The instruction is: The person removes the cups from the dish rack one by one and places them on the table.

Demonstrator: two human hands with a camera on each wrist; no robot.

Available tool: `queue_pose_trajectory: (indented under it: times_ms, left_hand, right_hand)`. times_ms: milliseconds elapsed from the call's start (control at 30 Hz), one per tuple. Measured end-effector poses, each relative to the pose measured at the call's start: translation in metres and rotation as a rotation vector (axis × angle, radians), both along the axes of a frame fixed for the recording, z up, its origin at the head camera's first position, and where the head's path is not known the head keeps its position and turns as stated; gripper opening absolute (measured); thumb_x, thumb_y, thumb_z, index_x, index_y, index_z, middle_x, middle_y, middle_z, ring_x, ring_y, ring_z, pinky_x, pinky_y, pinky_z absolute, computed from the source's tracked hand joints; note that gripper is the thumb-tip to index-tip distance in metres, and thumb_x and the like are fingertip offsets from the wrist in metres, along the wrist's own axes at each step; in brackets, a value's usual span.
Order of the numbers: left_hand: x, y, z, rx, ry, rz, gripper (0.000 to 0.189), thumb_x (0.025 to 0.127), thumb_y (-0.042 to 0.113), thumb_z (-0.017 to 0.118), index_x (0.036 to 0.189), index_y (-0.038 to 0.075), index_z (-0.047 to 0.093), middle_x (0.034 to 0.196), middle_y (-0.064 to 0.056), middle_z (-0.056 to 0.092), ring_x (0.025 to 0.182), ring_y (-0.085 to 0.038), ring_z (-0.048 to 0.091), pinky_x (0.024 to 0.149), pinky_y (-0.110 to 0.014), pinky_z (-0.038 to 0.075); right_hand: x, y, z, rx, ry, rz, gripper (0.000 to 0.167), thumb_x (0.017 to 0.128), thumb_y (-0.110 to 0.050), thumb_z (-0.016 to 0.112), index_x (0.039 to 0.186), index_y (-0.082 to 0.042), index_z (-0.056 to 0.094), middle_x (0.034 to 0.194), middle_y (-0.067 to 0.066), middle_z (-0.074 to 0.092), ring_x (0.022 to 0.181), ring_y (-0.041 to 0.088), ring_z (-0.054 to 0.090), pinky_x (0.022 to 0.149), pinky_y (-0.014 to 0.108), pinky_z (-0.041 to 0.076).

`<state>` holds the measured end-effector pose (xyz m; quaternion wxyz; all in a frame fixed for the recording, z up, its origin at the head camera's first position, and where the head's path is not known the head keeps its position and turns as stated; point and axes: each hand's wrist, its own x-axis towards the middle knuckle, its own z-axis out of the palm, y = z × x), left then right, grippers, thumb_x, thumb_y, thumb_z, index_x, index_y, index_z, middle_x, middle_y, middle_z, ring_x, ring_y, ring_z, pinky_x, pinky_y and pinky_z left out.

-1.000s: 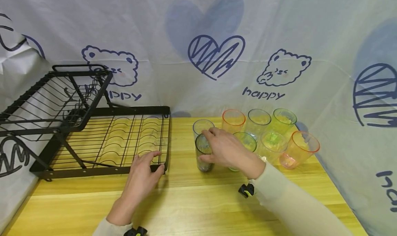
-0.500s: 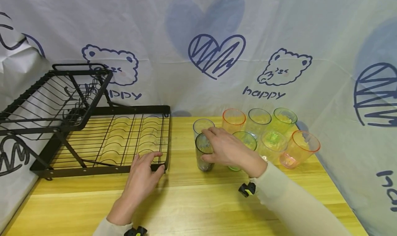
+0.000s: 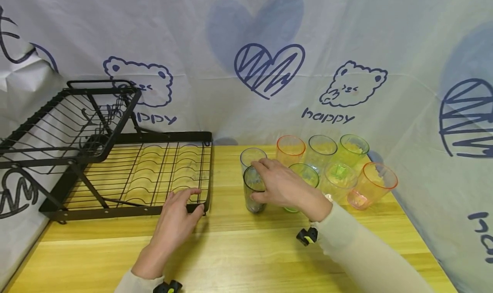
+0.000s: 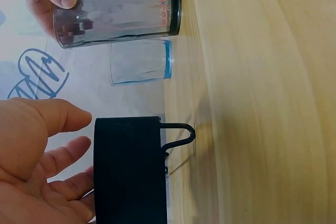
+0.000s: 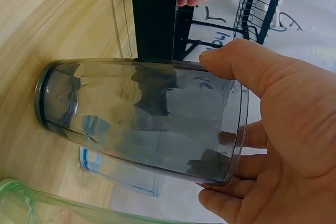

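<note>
A smoky grey tumbler [image 3: 254, 194] stands upright at the left end of the cups. My right hand [image 3: 286, 186] grips it near the rim, and in the right wrist view the thumb [image 5: 231, 64] lies on one side of the tumbler with fingers on the other. My left hand [image 3: 175, 224] is at the front right corner of a black dish rack [image 3: 115, 213], thumb and forefinger spread apart with nothing between them. In the left wrist view its fingers [image 4: 68, 156] reach beside the rack's wall; whether they touch it I cannot tell.
A blue-rimmed clear cup [image 3: 248, 156] stands behind the grey tumbler. To the right are more cups, including a green one [image 3: 308, 177], a red-rimmed one [image 3: 290, 149] and an orange one [image 3: 371, 186]. The rack's raised upper tier [image 3: 77, 117] rises at left. A printed cloth [image 3: 215, 91] hangs behind.
</note>
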<state>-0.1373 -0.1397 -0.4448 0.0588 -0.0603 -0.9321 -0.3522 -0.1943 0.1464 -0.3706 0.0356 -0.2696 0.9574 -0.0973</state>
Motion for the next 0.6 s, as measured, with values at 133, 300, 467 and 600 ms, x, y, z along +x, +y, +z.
queue_pose_trajectory:
  times_ms: [133,300,467,600]
  left_hand:
    - [0.000,-0.001,0.000,-0.005,-0.008,0.006,0.044,0.099,0.019,0.070,0.140,0.005,0.063,0.147,-0.019,0.062,0.145,-0.042,0.049,0.132,-0.057,0.014]
    - [-0.001,-0.002,0.001,-0.001,-0.023,0.013,0.044,0.100,0.019,0.070,0.141,0.006,0.063,0.148,-0.019,0.061,0.145,-0.042,0.048,0.132,-0.057,0.013]
    - [0.002,-0.003,0.000,0.016,0.042,0.022,0.040,0.100,0.017,0.069,0.138,0.007,0.064,0.146,-0.018,0.062,0.144,-0.043,0.049,0.130,-0.060,0.021]
    - [0.009,-0.003,-0.004,-0.022,0.272,0.006,0.038,0.094,0.008,0.074,0.131,0.002,0.067,0.137,-0.019,0.067,0.135,-0.043,0.058,0.123,-0.065,0.032]
  right_hand:
    - [-0.001,-0.001,0.000,0.001,0.002,0.012,0.088,0.093,-0.046,0.079,0.160,-0.004,0.042,0.158,0.018,0.050,0.145,0.039,0.049,0.119,0.053,0.044]
    - [-0.002,-0.002,0.000,-0.006,-0.005,0.022,0.087,0.093,-0.044,0.080,0.160,-0.005,0.042,0.158,0.017,0.049,0.146,0.038,0.049,0.119,0.053,0.044]
    - [0.005,0.000,-0.003,-0.049,0.077,0.035,0.093,0.091,-0.048,0.081,0.162,-0.004,0.039,0.164,0.019,0.042,0.150,0.040,0.044,0.122,0.054,0.040]
    - [0.020,0.005,-0.014,-0.231,0.301,0.038,0.085,0.093,-0.042,0.081,0.157,0.000,0.045,0.161,0.021,0.045,0.146,0.039,0.047,0.118,0.054,0.045]
